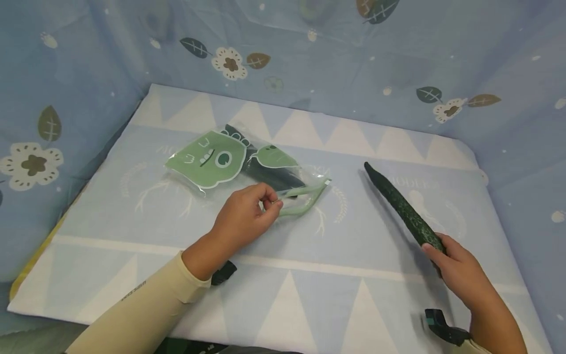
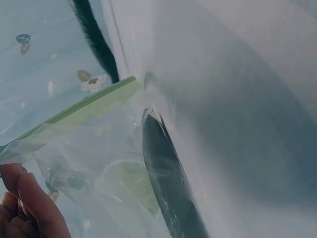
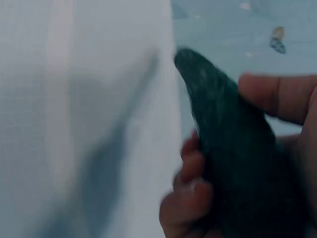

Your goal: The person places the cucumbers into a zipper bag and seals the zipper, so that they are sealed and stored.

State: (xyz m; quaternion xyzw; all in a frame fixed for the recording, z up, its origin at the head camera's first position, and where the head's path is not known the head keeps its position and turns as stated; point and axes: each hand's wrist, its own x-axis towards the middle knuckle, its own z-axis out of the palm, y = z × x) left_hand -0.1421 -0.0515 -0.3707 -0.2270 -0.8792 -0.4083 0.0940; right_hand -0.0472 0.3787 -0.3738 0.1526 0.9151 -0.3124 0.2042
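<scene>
A clear zip bag (image 1: 205, 160) with green cartoon prints lies on the cloth, a dark green cucumber (image 1: 271, 176) inside it. My left hand (image 1: 247, 214) pinches the bag near its green zip edge, which stands apart in a loop; the left wrist view shows the bag (image 2: 106, 163), the pinching fingers (image 2: 42, 208) and the bagged cucumber (image 2: 166, 173). Off to the right, my right hand (image 1: 462, 270) grips a second cucumber (image 1: 404, 209) by its near end, its far end pointing forward and left. Fingers (image 3: 185, 208) wrap this cucumber (image 3: 223, 119) in the right wrist view.
A pale blue and white patterned cloth (image 1: 287, 280) covers the table. Blue printed fabric (image 1: 336, 64) stands behind and at both sides. Black wrist devices (image 1: 444, 329) are at both wrists.
</scene>
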